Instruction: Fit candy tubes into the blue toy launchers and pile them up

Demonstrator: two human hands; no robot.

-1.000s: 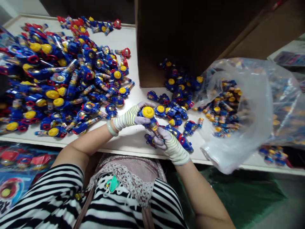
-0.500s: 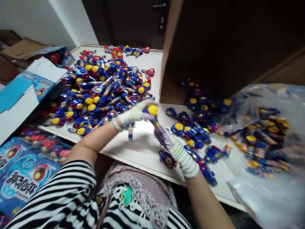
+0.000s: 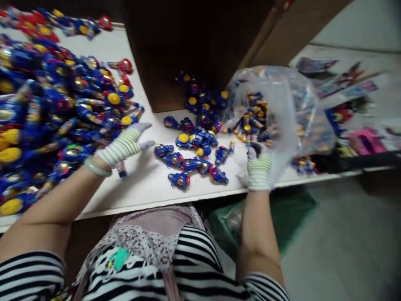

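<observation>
My left hand (image 3: 125,146), in a striped glove, is held over the table with thumb and fingers apart and nothing between them. It is beside a large pile of blue and yellow toys (image 3: 59,100). My right hand (image 3: 259,167), gloved too, is at the mouth of a clear plastic bag (image 3: 282,113) that holds small yellow-capped tubes (image 3: 252,121). Its fingertips are blurred against the tubes, and whether they grip one cannot be made out. Between my hands lies a loose group of blue toys (image 3: 191,163).
A big open cardboard box (image 3: 166,94) stands behind the middle group, with toys at its mouth. Red toys (image 3: 34,25) lie at the back left. At the right are a pink object (image 3: 366,141) and flat packages (image 3: 347,88). The white table's front edge (image 3: 219,195) runs before me.
The view has swung right. My hands have parted; the left no longer holds the blue and yellow toy, and the right has moved to the bag.
</observation>
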